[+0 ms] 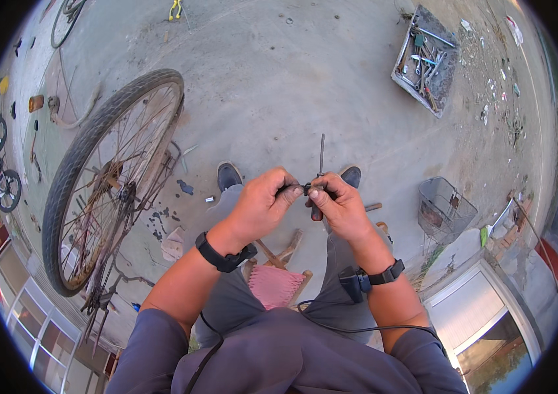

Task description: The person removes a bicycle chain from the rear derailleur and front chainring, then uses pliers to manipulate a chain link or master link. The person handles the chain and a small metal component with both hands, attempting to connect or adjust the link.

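My left hand is closed in a pinch on a small dark part, too small to name, in front of my body. Right beside it, my right hand is closed too, its thumb and fingers meeting at the same part. A screwdriver with a dark and reddish handle is tucked in the right hand. Its thin shaft points away from me, and the fingers cover its middle. The fingertips nearly touch each other.
A bicycle wheel with chain and frame stands close on my left. A metal tray of wrenches and other tools lies far right. Nearer right sits a wire basket. A stool with a pink seat is between my legs. Yellow-handled pliers lie far ahead.
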Available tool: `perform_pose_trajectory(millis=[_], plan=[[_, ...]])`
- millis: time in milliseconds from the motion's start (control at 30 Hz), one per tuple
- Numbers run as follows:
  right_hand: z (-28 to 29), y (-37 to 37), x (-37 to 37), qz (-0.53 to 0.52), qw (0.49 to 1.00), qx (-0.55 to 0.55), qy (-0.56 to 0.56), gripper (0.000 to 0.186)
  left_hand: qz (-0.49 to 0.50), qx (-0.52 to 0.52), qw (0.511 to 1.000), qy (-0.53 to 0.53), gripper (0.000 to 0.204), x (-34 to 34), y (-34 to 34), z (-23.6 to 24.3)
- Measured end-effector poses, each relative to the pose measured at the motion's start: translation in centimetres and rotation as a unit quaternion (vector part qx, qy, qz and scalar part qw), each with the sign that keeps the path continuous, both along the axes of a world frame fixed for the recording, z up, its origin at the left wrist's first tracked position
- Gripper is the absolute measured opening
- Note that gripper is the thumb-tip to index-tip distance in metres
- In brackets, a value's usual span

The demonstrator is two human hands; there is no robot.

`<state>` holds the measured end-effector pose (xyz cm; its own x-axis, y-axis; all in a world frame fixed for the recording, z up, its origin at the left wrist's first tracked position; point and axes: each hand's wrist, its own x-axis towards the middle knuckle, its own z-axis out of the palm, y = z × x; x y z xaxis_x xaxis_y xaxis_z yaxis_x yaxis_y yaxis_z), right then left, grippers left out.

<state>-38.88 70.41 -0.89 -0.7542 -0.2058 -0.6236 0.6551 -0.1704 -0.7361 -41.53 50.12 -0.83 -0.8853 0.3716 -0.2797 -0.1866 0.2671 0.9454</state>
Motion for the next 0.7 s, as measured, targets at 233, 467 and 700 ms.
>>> perform_pose_trajectory(millis=[233, 467, 700], plan=[[-6.0, 4.0, -2.3, -0.006, 0.999, 0.010, 0.051, 0.014, -0.026, 0.005, 0.988, 0.151, 0.012, -2.4, 4.1, -7.2], [-5.4, 3.6, -2.1, -0.029, 0.994, 0.013, 0.107, 0.016, -0.054, -0.015, 0.959, 0.279, 0.012, -2.2, 4.2, -7.5], [-3.3, 1.2, 1.4, -0.025, 0.982, 0.017, 0.186, 0.016, -0.001, -0.023, 0.941, 0.338, 0.015, 1.8, 2.3, -5.3]])
